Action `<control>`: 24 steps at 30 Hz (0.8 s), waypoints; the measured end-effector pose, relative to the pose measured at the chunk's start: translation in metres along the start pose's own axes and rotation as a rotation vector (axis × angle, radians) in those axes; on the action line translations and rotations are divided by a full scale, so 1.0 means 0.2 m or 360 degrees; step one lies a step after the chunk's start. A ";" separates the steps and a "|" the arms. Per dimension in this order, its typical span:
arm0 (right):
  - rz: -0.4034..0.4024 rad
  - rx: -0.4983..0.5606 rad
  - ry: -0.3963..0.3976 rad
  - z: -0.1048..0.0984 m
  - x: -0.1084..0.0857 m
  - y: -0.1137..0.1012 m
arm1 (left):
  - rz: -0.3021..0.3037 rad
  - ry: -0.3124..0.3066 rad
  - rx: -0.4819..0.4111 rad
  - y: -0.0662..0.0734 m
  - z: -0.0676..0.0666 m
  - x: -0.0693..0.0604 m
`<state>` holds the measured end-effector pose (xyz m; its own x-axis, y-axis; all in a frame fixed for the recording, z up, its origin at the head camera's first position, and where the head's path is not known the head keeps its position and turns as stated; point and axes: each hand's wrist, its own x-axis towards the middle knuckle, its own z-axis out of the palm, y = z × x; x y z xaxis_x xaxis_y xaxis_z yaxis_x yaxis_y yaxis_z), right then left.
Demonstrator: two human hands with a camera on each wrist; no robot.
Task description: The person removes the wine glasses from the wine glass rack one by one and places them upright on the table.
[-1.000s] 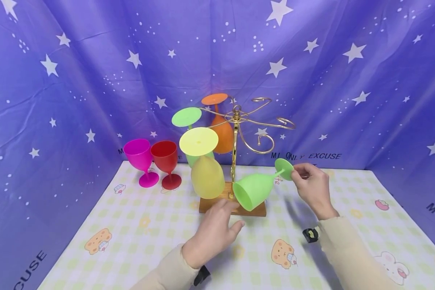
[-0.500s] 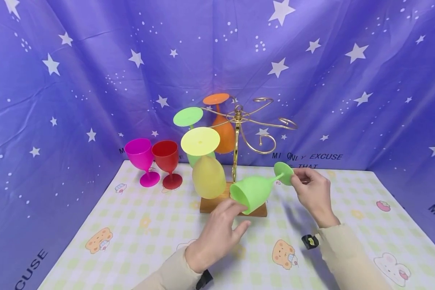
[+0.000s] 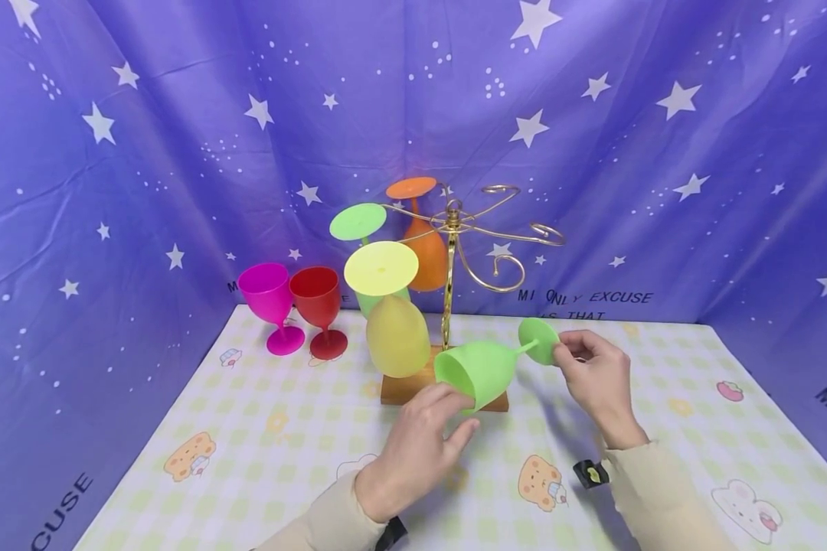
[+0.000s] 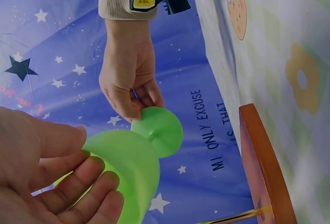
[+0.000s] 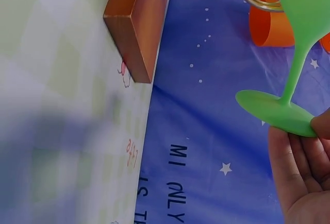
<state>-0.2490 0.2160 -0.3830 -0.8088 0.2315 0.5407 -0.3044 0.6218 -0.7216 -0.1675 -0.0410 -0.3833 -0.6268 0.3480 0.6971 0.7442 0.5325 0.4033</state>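
Observation:
Tilted on its side above the rack's wooden base, a light green goblet has its mouth facing left. My right hand pinches the edge of the goblet's round foot, thumb against the fingers in the right wrist view. At the mouth, my left hand has its fingers by the rim, with the thumb held apart below. The left wrist view has the left fingers in front of the goblet's opening; whether they touch it I cannot tell. Behind stands a gold rack with curled arms.
Upside down on the rack hang a yellow goblet, another green goblet and an orange goblet. A magenta goblet and a red goblet stand upright at left. Several rack arms at right carry nothing.
The green goblet has moved slightly down and left, its foot lowered by my right hand. My left hand has moved a little right, its fingers reaching the goblet's rim.

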 end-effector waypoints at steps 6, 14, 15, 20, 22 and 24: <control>0.0061 0.0051 -0.0014 0.00 -0.03 -0.03 | 0.0078 0.0056 0.0014 0.00 0.00 0.00; 0.0134 0.0099 -0.0033 0.00 -0.06 -0.03 | 0.0170 0.0110 0.0033 0.02 -0.02 0.00; 0.0132 0.0110 -0.0030 0.00 -0.06 -0.03 | 0.0194 0.0123 0.0045 0.02 -0.02 0.01; 0.0150 0.0155 -0.0039 0.00 -0.09 -0.03 | 0.0258 0.0174 0.0069 0.02 -0.02 0.01; 0.0174 0.0163 -0.0058 -0.01 -0.09 -0.03 | 0.0263 0.0191 0.0075 0.03 -0.03 0.01; 0.0209 0.0164 -0.0084 -0.01 -0.10 -0.03 | 0.0265 0.0206 0.0080 0.04 -0.03 0.01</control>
<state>-0.2304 0.2086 -0.3878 -0.8693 0.2644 0.4176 -0.2425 0.5082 -0.8264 -0.1620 -0.0411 -0.3751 -0.4591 0.3342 0.8231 0.8205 0.5147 0.2487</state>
